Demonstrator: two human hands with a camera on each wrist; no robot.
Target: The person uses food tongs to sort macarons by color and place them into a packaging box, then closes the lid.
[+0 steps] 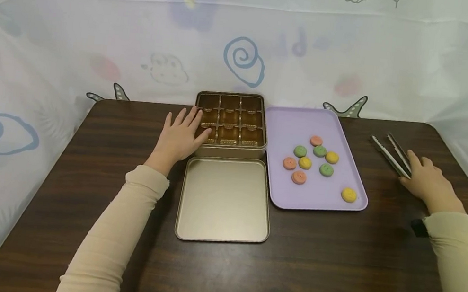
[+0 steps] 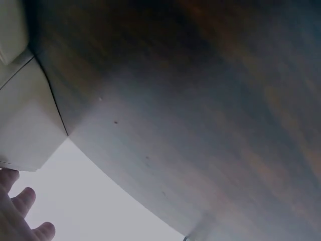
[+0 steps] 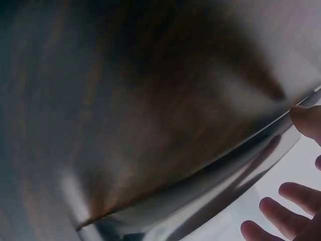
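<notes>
My left hand (image 1: 179, 135) lies with spread fingers over the left edge of a gold tin (image 1: 231, 152), which holds a brown insert with several compartments. In the left wrist view, fingertips (image 2: 25, 201) show beside the tin's pale side. At the right, my right hand (image 1: 431, 186) is at the closed end of metal tongs (image 1: 391, 155), whose two arms lie apart on the table. In the right wrist view the thumb (image 3: 306, 123) touches the edge of the tongs, and the other fingers (image 3: 283, 216) extend loosely beyond the metal.
A flat gold lid (image 1: 224, 202) lies in front of the tin. Right of the tin, a lilac tray (image 1: 292, 123) bears several small round pink, green and yellow cookies (image 1: 299, 177). The dark wooden table (image 1: 311, 268) ends at a patterned cloth (image 1: 297, 76).
</notes>
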